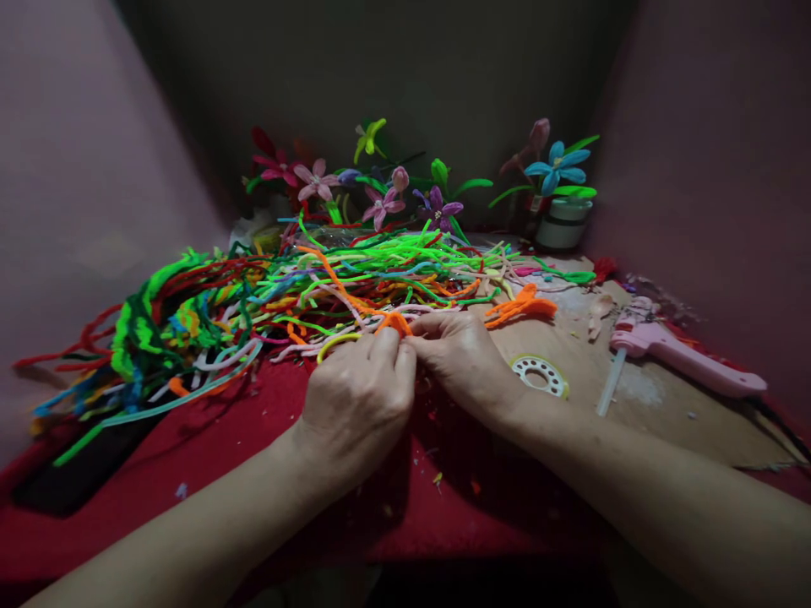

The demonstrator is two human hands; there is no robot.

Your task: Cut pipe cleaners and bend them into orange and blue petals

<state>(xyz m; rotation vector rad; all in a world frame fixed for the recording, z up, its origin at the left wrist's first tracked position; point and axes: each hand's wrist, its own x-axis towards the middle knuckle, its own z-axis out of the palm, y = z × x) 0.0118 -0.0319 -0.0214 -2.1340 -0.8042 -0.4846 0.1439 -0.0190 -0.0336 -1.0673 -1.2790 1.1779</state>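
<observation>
Pinching an orange pipe cleaner (394,323) between my left hand (358,397) and right hand (465,359), just in front of the pile (266,291) on the red surface (253,447); fingertips close together should give a tighter bend.

Looped orange pipe cleaner (394,322)

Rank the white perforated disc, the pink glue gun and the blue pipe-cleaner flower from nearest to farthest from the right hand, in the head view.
1. white perforated disc, just right of the right hand pinching an orange pipe cleaner
2. pink glue gun, farther right
3. blue pipe-cleaner flower, far at the back
</observation>
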